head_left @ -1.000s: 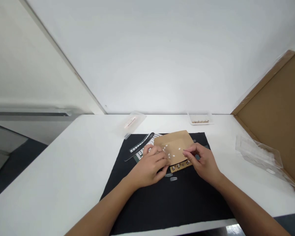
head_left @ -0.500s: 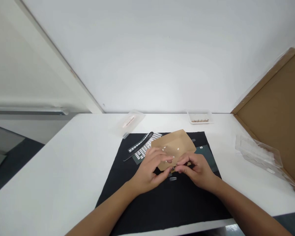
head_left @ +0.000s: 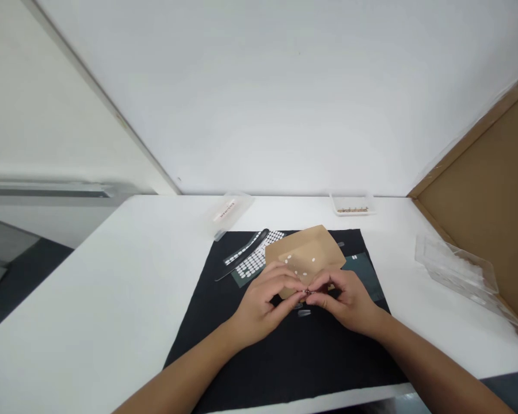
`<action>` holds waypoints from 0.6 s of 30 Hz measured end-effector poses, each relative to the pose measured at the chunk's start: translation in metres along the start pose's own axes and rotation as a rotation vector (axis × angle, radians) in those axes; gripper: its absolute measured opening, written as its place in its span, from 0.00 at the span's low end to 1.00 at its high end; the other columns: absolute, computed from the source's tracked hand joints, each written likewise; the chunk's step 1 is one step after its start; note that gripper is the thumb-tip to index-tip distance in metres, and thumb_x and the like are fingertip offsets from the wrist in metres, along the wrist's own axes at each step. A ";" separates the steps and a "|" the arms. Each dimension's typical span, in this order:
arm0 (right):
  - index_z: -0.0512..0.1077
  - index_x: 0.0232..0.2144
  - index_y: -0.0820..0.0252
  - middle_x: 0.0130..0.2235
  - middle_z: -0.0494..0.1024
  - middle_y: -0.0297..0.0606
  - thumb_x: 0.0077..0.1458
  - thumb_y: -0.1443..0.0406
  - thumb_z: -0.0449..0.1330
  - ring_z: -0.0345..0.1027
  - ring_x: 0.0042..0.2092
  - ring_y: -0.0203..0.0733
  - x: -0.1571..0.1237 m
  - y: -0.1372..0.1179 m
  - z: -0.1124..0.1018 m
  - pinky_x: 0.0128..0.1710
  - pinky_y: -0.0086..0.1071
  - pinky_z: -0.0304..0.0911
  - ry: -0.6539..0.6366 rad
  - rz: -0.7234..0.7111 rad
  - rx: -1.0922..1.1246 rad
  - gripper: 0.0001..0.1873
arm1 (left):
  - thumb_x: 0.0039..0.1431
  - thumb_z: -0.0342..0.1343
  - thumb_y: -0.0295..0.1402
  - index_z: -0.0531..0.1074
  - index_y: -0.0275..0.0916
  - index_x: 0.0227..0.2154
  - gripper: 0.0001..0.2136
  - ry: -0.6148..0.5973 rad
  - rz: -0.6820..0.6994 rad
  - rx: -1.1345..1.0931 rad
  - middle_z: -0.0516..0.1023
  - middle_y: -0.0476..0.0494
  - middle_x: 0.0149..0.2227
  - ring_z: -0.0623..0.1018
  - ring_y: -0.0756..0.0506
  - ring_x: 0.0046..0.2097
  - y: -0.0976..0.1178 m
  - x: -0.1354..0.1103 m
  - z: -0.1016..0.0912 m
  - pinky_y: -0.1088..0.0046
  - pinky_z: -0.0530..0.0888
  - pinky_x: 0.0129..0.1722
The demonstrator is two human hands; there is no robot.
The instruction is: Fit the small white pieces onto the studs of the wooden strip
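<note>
My left hand [head_left: 265, 296] and my right hand [head_left: 343, 299] meet fingertip to fingertip over a black mat [head_left: 285, 345]. Both pinch a tiny dark object [head_left: 307, 292] at the near edge of a brown card [head_left: 306, 256]. The card is dotted with small white pieces and lies partly lifted under my fingers. A clear nail-shaped tip [head_left: 304, 312] rests on the mat just below my hands. A sheet of white dots [head_left: 254, 263] lies left of the card, with a thin black tool [head_left: 242, 256] across it.
A white table [head_left: 112, 299] carries the mat. At the back stand a small clear bag [head_left: 228, 213] and a small clear tray [head_left: 351, 205] of tiny parts. An empty clear plastic tray [head_left: 457, 270] lies at the right by a brown board [head_left: 492, 201].
My right hand moved left from the card's right edge to meet my left hand. The card shifted and tipped up a little. Both hands now pinch together at its near edge.
</note>
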State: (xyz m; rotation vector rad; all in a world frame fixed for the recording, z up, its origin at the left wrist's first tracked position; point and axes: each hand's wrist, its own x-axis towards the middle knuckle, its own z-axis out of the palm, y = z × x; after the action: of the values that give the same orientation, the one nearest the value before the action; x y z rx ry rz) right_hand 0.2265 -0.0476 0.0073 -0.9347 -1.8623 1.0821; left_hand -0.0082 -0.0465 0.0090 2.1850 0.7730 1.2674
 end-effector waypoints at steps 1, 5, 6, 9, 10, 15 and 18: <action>0.80 0.39 0.54 0.37 0.84 0.34 0.63 0.54 0.72 0.77 0.35 0.38 0.000 0.000 -0.001 0.35 0.30 0.70 -0.015 -0.013 -0.019 0.11 | 0.69 0.62 0.26 0.80 0.41 0.43 0.05 0.003 -0.007 -0.003 0.82 0.45 0.38 0.80 0.45 0.43 0.001 0.001 0.000 0.67 0.76 0.45; 0.79 0.43 0.53 0.40 0.83 0.36 0.65 0.55 0.70 0.77 0.37 0.39 0.002 -0.001 -0.006 0.37 0.31 0.71 -0.067 -0.084 -0.061 0.11 | 0.68 0.63 0.26 0.80 0.41 0.43 0.05 0.010 -0.015 0.000 0.83 0.45 0.37 0.81 0.45 0.41 0.005 0.003 -0.002 0.66 0.76 0.45; 0.79 0.43 0.53 0.40 0.83 0.36 0.66 0.55 0.69 0.77 0.38 0.39 0.002 -0.001 -0.006 0.38 0.32 0.71 -0.074 -0.101 -0.082 0.10 | 0.68 0.63 0.26 0.80 0.41 0.43 0.05 0.013 -0.014 0.003 0.83 0.45 0.37 0.81 0.45 0.41 0.005 0.003 -0.002 0.66 0.76 0.45; 0.77 0.43 0.54 0.40 0.83 0.37 0.68 0.55 0.67 0.78 0.38 0.39 0.003 0.000 -0.007 0.38 0.32 0.71 -0.082 -0.147 -0.140 0.10 | 0.68 0.63 0.25 0.81 0.41 0.43 0.05 0.027 -0.013 0.012 0.83 0.44 0.37 0.80 0.45 0.41 0.003 0.002 -0.001 0.66 0.76 0.45; 0.77 0.43 0.54 0.40 0.83 0.37 0.69 0.55 0.66 0.77 0.38 0.39 0.003 0.001 -0.006 0.38 0.32 0.70 -0.086 -0.162 -0.162 0.10 | 0.68 0.63 0.25 0.81 0.41 0.44 0.06 0.033 -0.010 0.017 0.83 0.44 0.37 0.80 0.45 0.42 0.002 0.001 0.000 0.66 0.76 0.45; 0.75 0.44 0.56 0.37 0.82 0.36 0.74 0.56 0.60 0.74 0.38 0.41 0.004 0.003 -0.003 0.40 0.34 0.67 -0.081 -0.266 -0.376 0.11 | 0.68 0.63 0.24 0.81 0.40 0.45 0.07 0.061 0.015 0.072 0.82 0.44 0.37 0.80 0.45 0.42 -0.003 -0.003 0.004 0.66 0.76 0.45; 0.74 0.42 0.57 0.38 0.82 0.36 0.75 0.56 0.59 0.74 0.38 0.41 0.004 0.003 -0.001 0.41 0.35 0.64 -0.046 -0.353 -0.479 0.12 | 0.68 0.62 0.24 0.81 0.40 0.48 0.09 0.063 0.049 0.105 0.82 0.44 0.38 0.80 0.46 0.42 -0.004 -0.004 0.005 0.66 0.76 0.46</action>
State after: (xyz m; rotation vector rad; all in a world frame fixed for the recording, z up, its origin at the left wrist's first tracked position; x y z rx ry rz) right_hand 0.2266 -0.0421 0.0058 -0.7946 -2.2698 0.4552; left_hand -0.0062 -0.0468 0.0022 2.2693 0.8332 1.3535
